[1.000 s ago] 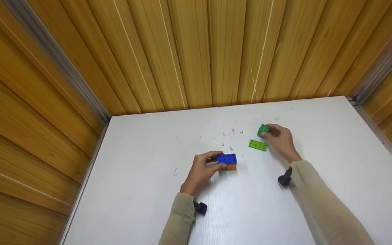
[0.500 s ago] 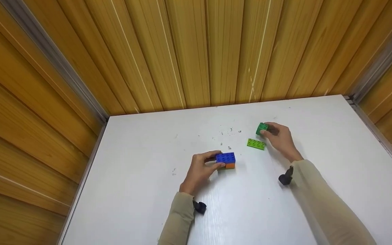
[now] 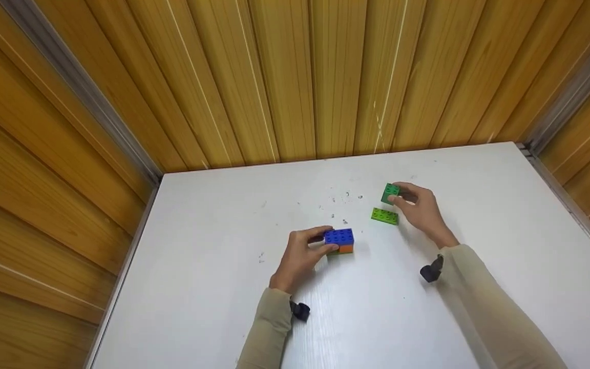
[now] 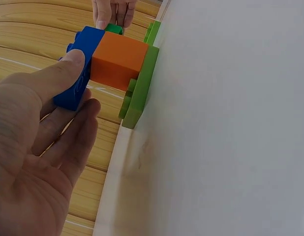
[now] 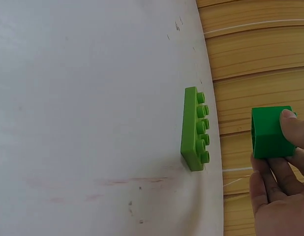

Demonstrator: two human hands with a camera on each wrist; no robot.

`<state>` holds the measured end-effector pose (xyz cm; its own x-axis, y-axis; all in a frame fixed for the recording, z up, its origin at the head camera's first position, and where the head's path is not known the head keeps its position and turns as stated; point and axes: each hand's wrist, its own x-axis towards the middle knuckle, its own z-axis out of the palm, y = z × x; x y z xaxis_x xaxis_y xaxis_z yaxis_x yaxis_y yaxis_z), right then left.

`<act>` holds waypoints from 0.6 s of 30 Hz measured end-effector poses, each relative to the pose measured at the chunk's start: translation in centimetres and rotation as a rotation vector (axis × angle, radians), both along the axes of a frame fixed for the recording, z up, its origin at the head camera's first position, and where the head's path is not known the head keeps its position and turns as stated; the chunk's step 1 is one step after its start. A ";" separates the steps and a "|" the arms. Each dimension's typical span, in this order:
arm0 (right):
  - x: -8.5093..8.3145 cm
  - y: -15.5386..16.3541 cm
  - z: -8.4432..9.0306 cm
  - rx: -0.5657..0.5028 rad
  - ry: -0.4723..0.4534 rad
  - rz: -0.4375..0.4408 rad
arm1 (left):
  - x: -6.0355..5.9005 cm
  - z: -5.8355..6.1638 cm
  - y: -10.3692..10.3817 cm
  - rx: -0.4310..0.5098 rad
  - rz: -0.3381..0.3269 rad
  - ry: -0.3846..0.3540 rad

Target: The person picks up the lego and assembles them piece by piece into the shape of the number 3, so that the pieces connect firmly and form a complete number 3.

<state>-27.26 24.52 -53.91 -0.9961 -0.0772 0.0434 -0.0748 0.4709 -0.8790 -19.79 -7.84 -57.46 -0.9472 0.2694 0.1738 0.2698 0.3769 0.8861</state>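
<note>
My left hand point(image 3: 297, 256) pinches the blue brick point(image 3: 339, 236) between thumb and fingers, near the middle of the table. Under the blue one sits an orange brick point(image 4: 120, 59), and below that a flat light green plate brick point(image 4: 141, 91) whose bare studs show at one end in the left wrist view. My right hand point(image 3: 420, 210) holds a small dark green brick point(image 5: 271, 132) by its sides, raised off the table, studs up. Just in front of that hand a second light green plate brick point(image 3: 384, 216) lies flat on the table, studs up.
The white table point(image 3: 213, 287) has dark scuff marks around its middle. Yellow wood-patterned panels point(image 3: 285, 77) stand along its back and both sides, with grey metal posts at the corners. A small black camera point(image 3: 430, 271) sits at the right wrist.
My right hand has shifted slightly to the left with the dark green brick, bringing it more above the far side of the loose light green plate. My left hand keeps its grip on the blue brick.
</note>
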 end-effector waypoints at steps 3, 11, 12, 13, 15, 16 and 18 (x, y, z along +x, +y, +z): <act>0.4 -0.2 0.3 0.004 0.015 0.012 | -0.1 0.0 0.0 0.001 0.001 -0.007; 1.5 -0.9 1.3 -0.013 0.045 0.055 | -0.1 -0.1 -0.1 0.018 -0.009 0.005; 1.7 -1.0 1.4 -0.014 0.049 0.061 | -0.1 -0.2 -0.1 0.018 -0.010 0.007; 1.7 -1.1 1.5 -0.015 0.055 0.066 | -0.1 -0.2 -0.1 0.020 -0.011 0.008; 1.9 -1.3 1.8 -0.013 0.072 0.077 | -0.1 -0.2 0.0 0.022 -0.012 0.014; 2.0 -1.4 1.9 -0.013 0.081 0.083 | -0.2 -0.3 0.0 0.022 -0.013 0.013; 2.1 -1.7 1.9 -0.016 0.107 0.098 | -0.2 -0.3 0.0 0.023 -0.011 0.012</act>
